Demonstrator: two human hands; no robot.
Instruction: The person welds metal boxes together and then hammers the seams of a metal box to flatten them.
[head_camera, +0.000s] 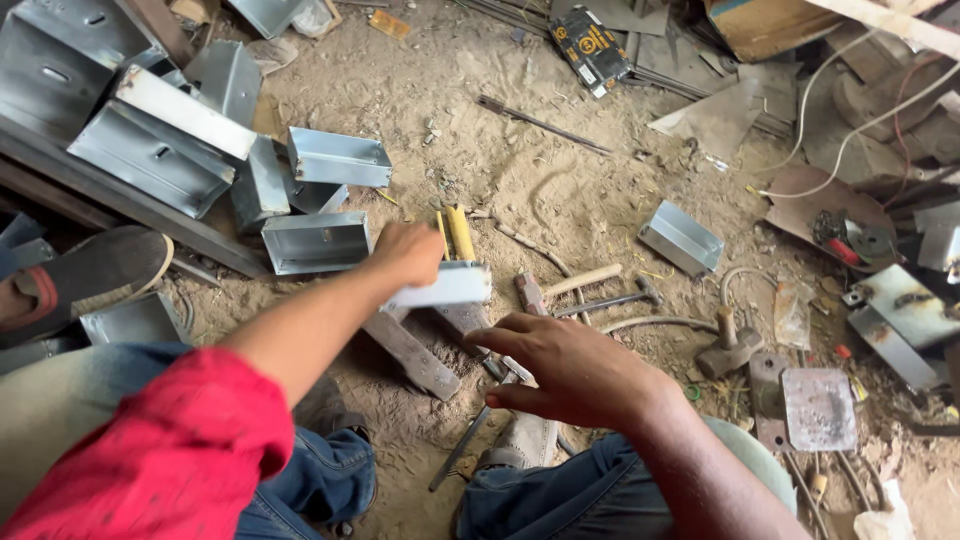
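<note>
The left hand (408, 252) is closed around one end of a bent sheet-metal piece (443, 286), holding it level just above a steel bar (412, 353) on the sandy floor (560, 190). The right hand (570, 372) hovers open, fingers spread, gripping nothing, just beside that piece. Hammers (610, 300) lie near; folded metal boxes (318, 240) are stacked left.

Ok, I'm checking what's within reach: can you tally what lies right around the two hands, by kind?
Hammers: 3
Folded sheet-metal piece, gripped in the left hand: 1
Thin metal rod on the dirt by the right hand: 1
Total: 5
</note>
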